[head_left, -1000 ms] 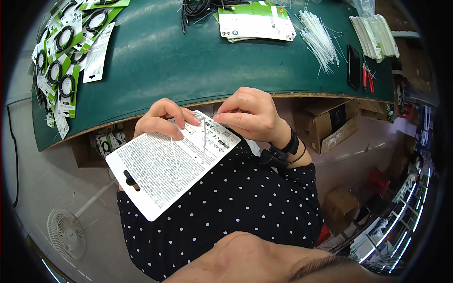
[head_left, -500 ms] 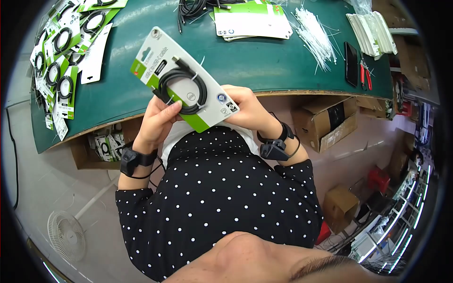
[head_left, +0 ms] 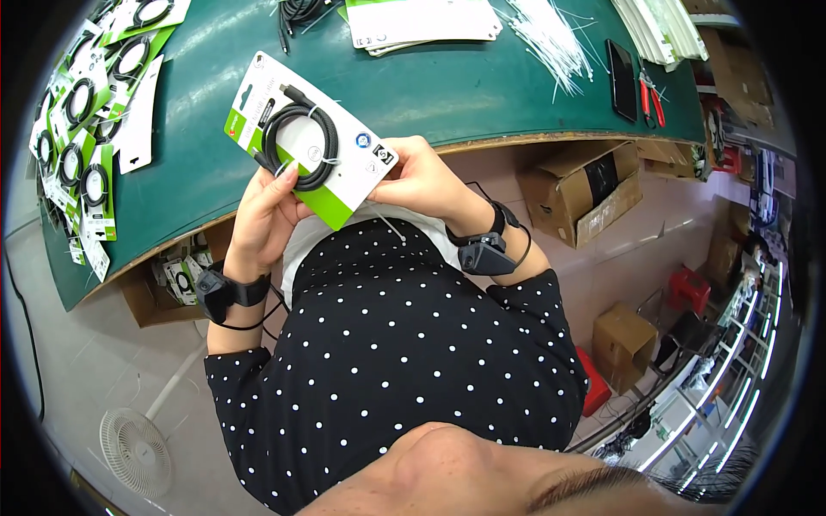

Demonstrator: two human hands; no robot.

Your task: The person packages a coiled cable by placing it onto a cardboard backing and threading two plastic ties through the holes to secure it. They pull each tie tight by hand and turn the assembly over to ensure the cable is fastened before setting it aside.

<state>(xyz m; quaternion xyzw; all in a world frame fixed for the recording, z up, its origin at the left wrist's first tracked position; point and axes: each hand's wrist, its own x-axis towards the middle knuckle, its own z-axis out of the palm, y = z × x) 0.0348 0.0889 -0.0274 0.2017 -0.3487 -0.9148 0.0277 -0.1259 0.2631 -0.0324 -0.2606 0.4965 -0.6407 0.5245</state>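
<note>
A white and green backing card (head_left: 351, 182) is held between my two hands above the table's near edge, tilted in the air. On its front lies a coiled black cable (head_left: 329, 138), with white zip ties (head_left: 331, 161) around the coil at the top and right. My left hand (head_left: 267, 215) pinches the card's lower left side, thumb on the front beside the coil. My right hand (head_left: 423, 182) grips the lower right corner, its fingers partly hidden behind the card. A thin white tie tail (head_left: 391, 225) sticks out below the card near that hand.
Carded cables (head_left: 82, 159) are heaped at the table's left. Along the back lie loose black cables (head_left: 301, 10), backing cards (head_left: 422, 24) and white zip ties (head_left: 555, 43). At right are a phone (head_left: 621, 82) and red-handled cutters (head_left: 651, 101). A cardboard box (head_left: 585, 198) stands below.
The whole view has shifted, the table things sitting higher and further left in it. Both hands still hold the card, and a tie tail now shows below it.
</note>
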